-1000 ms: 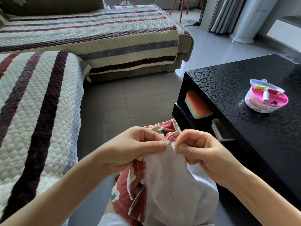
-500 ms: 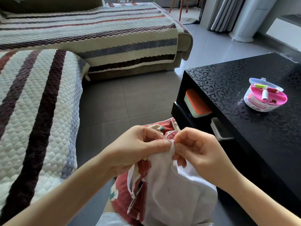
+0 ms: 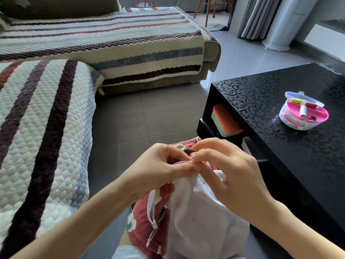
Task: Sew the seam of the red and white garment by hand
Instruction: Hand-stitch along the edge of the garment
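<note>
The red and white garment [image 3: 201,217] hangs in front of me, white inner side towards me, red printed fabric at its left and top. My left hand [image 3: 158,169] pinches the top edge of the seam between thumb and forefinger. My right hand [image 3: 224,169] meets it from the right, fingertips pinching a thin needle [image 3: 194,162] at the seam. A short piece of reddish thread shows at the fingertips.
A black patterned coffee table [image 3: 270,101] stands at the right, with a pink and white sewing kit box [image 3: 303,114] on it and an orange-lidded box [image 3: 225,120] on its lower shelf. A striped quilted sofa [image 3: 46,128] fills the left and back. Grey floor tiles lie between.
My right hand has risen a little and its fingers have spread, now pinching at the seam's top. The left hand keeps its pinch on the fabric edge.
</note>
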Action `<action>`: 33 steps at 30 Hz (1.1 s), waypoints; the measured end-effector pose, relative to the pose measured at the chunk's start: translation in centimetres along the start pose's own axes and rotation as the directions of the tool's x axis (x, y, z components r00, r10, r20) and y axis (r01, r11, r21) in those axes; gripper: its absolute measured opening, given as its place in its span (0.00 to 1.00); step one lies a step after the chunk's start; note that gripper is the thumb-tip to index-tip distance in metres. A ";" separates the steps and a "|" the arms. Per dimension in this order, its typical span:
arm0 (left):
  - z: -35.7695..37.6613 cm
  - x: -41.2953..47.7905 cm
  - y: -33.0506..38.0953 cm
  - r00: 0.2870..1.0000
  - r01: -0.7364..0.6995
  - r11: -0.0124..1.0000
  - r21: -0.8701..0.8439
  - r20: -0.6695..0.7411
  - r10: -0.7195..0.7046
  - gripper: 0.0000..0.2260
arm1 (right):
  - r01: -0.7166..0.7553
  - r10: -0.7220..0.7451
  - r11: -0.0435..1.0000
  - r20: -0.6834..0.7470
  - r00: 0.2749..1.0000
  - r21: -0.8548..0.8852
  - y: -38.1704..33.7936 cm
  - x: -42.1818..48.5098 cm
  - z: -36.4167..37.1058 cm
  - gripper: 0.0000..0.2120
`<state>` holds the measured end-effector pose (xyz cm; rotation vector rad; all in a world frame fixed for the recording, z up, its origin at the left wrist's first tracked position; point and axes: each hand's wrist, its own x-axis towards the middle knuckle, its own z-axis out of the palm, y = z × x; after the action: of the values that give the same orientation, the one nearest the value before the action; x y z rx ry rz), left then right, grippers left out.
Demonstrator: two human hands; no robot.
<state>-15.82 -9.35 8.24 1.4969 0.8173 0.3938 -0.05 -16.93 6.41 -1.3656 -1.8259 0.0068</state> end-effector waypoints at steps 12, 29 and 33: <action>1.3 -0.2 -1.7 0.987 0.162 0.976 0.148 -0.007 -0.163 0.08 | -0.293 0.129 0.513 0.265 0.956 0.807 -0.5 3.0 -1.2 0.06; -2.2 -1.4 -0.4 0.959 0.226 0.968 -0.109 0.197 -0.202 0.04 | -0.799 0.799 0.590 -0.056 0.598 -0.120 20.2 5.2 -0.2 0.08; -2.2 -1.3 -0.2 0.960 0.227 0.966 -0.124 0.195 -0.201 0.05 | -0.669 0.498 0.659 0.468 0.730 0.343 9.6 5.3 0.5 0.04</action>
<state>-18.28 -8.65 8.66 1.2730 0.7795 0.1487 6.89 -8.58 4.84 -1.5724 -1.3836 1.0556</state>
